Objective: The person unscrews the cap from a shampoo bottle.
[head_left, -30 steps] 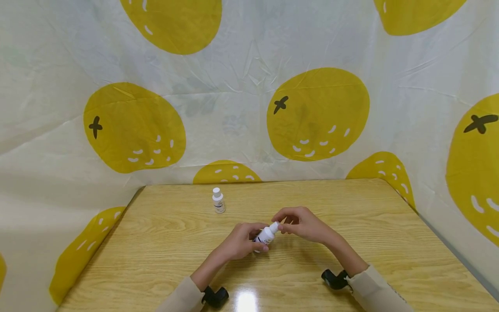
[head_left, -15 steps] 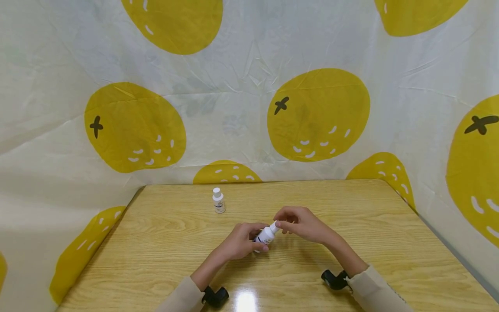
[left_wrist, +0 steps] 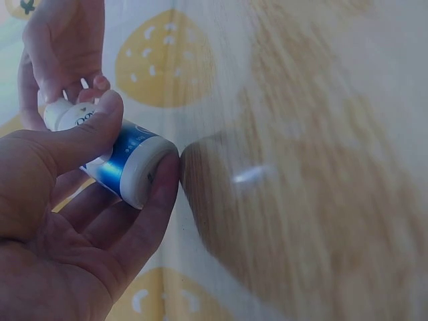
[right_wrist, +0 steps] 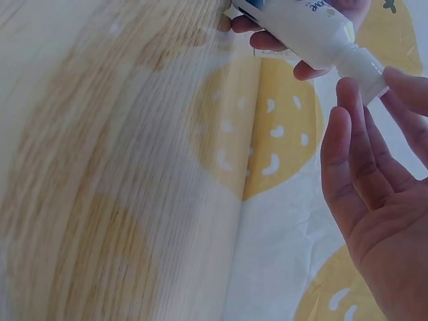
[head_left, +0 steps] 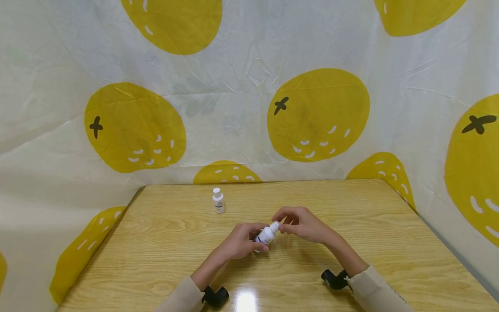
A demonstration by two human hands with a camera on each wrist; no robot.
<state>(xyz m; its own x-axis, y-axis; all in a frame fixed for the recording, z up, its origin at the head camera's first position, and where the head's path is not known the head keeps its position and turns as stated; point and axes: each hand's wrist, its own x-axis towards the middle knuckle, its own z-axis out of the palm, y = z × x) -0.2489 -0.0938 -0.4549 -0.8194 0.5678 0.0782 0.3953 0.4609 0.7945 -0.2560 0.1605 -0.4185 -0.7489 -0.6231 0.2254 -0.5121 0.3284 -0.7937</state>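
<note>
My left hand (head_left: 238, 242) grips a small white bottle (head_left: 266, 235) around its body, thumb on the near side. The bottle leans over, its cap pointing up and to the right. In the left wrist view a blue band (left_wrist: 115, 168) and the white base show between thumb and fingers. My right hand (head_left: 306, 226) is at the white cap (right_wrist: 363, 72), with thumb and fingertips pinching its end; the cap still sits on the bottle's neck. Another white bottle (head_left: 218, 203), similar in look and capped, stands upright on the table farther back and to the left.
The wood-grain table (head_left: 163, 247) reaches back to a pale curtain (head_left: 230, 125) printed with yellow fruit, which also hangs along both sides. Black wrist cameras (head_left: 215, 297) are strapped at both sleeves. A bright reflection lies near the front edge.
The right fingers shift slightly at the cap, moving a little over it and back again. The left hand, the held bottle and the standing bottle stay in place.
</note>
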